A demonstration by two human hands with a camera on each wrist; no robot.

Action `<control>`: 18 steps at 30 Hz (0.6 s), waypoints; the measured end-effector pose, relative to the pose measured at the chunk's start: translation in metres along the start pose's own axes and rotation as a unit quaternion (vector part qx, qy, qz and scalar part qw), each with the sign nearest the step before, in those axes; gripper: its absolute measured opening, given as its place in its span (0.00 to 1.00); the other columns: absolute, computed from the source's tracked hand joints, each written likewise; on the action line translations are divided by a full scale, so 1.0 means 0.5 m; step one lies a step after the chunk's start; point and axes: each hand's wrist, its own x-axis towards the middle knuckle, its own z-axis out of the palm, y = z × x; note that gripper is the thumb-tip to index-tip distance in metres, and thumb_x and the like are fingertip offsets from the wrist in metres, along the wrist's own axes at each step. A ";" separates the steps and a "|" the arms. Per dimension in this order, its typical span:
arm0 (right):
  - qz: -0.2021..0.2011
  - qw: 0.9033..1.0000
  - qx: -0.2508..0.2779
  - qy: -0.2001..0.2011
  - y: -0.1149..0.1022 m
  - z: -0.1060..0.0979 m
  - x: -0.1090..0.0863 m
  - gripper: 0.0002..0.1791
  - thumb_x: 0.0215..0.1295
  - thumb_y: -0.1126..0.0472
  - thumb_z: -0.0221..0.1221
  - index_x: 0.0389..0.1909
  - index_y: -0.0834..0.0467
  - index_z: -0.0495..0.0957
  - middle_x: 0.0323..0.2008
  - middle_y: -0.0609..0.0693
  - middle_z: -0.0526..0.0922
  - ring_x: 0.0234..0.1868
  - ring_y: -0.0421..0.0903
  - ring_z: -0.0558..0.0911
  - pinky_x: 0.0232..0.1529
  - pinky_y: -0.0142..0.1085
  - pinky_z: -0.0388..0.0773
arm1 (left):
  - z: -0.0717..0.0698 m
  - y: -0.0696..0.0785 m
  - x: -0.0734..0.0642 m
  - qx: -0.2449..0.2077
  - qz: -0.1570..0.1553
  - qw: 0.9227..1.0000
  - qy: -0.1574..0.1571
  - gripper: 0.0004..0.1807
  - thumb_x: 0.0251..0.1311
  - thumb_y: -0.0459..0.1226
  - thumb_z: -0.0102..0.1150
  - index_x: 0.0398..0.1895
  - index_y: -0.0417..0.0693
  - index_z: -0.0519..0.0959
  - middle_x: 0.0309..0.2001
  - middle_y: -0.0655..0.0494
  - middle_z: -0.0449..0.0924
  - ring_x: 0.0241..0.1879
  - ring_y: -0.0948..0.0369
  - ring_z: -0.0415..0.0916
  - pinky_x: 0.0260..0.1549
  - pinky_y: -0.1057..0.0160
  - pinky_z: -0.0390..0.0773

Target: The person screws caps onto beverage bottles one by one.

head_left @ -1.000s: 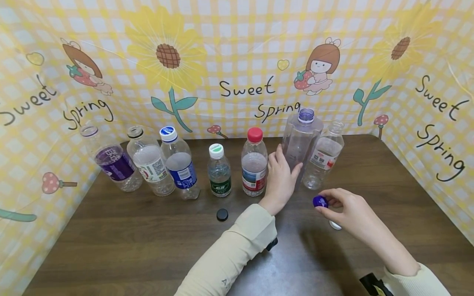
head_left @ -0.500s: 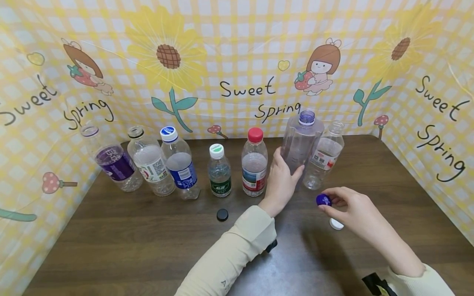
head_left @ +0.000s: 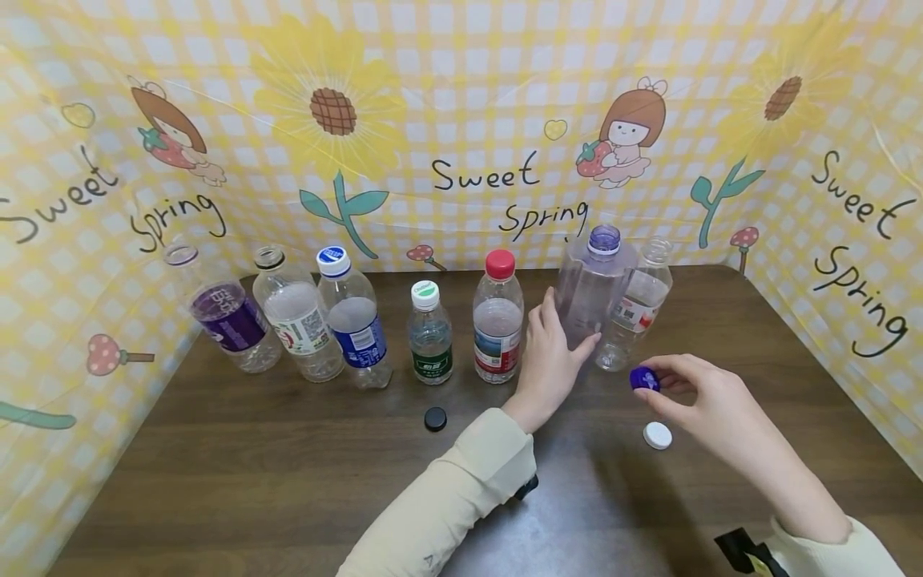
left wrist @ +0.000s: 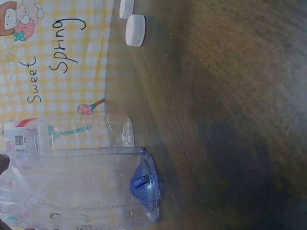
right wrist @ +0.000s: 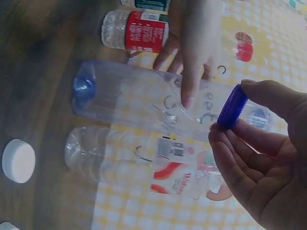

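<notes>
My left hand [head_left: 548, 361] grips a tall, lilac-tinted clear bottle [head_left: 587, 296] around its body; its mouth is uncapped. The bottle's base [left wrist: 144, 184] shows in the left wrist view. Between thumb and fingertips, my right hand [head_left: 710, 401] pinches a purple bottle cap [head_left: 644, 378], held in the air in front of and apart from the bottle. The cap's ridged side [right wrist: 232, 107] faces the right wrist camera. Just behind the lilac bottle, to its right, stands an uncapped clear bottle [head_left: 634, 308] with a white and red label.
A white cap [head_left: 657, 435] lies below the right hand; a second white cap [left wrist: 126, 8] is partly seen in the left wrist view. A black cap [head_left: 435, 419] lies left of centre. Several bottles line the back, including a red-capped bottle [head_left: 497, 320] beside my left hand.
The lilac bottle's mouth has come slightly lower and to the right in my left hand. My right hand has shifted right and up with the purple cap, uncovering the white cap below.
</notes>
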 end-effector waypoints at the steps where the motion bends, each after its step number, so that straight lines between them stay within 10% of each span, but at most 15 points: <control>1: -0.003 1.000 0.000 0.006 0.000 -0.003 0.000 0.17 0.55 0.58 0.68 0.45 0.58 0.81 0.37 0.49 0.85 0.35 0.45 0.84 0.38 0.33 0.79 | -0.001 -0.001 -0.002 -0.001 0.002 1.000 0.000 0.47 0.57 0.50 0.64 0.74 0.49 0.50 0.66 0.46 0.62 0.66 0.52 0.65 0.64 0.53 0.70; 8: -0.039 0.998 0.004 0.052 -0.005 -0.026 -0.001 0.18 0.51 0.63 0.70 0.45 0.58 0.81 0.37 0.51 0.85 0.34 0.22 0.75 0.37 0.15 0.72 | -0.017 -0.009 -0.021 -0.024 0.008 0.999 -0.020 0.46 0.56 0.49 0.65 0.72 0.47 0.52 0.69 0.47 0.61 0.69 0.52 0.62 0.68 0.53 0.65; 18: -0.082 0.991 0.009 0.102 -0.041 -0.051 -0.007 0.20 0.48 0.66 0.70 0.46 0.54 0.81 0.36 0.44 0.83 0.35 0.15 0.72 0.41 0.09 0.66 | -0.054 -0.026 -0.050 -0.039 0.028 0.998 -0.046 0.46 0.54 0.47 0.68 0.70 0.45 0.53 0.67 0.48 0.65 0.66 0.54 0.67 0.65 0.54 0.69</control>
